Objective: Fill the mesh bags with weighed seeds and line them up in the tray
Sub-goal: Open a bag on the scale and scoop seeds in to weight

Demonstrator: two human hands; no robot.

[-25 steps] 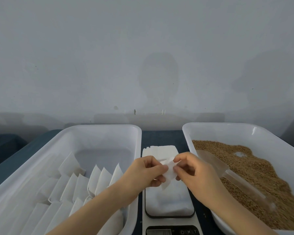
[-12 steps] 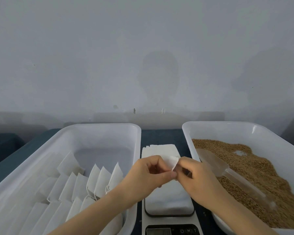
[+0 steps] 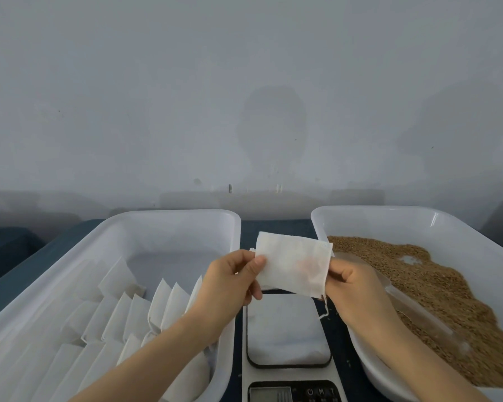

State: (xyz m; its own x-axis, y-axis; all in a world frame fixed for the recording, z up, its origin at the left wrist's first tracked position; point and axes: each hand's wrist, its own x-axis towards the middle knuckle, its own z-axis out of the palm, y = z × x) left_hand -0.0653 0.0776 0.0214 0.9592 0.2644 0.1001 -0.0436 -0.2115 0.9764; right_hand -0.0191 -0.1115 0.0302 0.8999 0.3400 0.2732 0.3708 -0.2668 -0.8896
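White, thin mesh forms the bag (image 3: 294, 262) you hold spread flat in the air over the far end of the scale (image 3: 288, 332), between the two trays. It looks limp and flat, a plain rectangle with its right end tilted a little lower, and a loose drawstring (image 3: 326, 310) dangles from its lower right corner. Your left hand (image 3: 230, 285) takes the bag's left edge in a narrow grip, thumb on the near face and fingers curled behind. Your right hand (image 3: 352, 285) pinches the right edge the same way, its fingers tucked behind the cloth. Both forearms reach in from the bottom, wrists about level. Beside your left arm, the left tray (image 3: 169, 211) holds rows of white bags (image 3: 163, 303) leaning on one another. Beside your right arm, the right tray (image 3: 389, 208) holds brown seeds (image 3: 436, 280) with a clear scoop (image 3: 418, 309) lying on them. Dark blue surface (image 3: 276, 226) shows between the trays.
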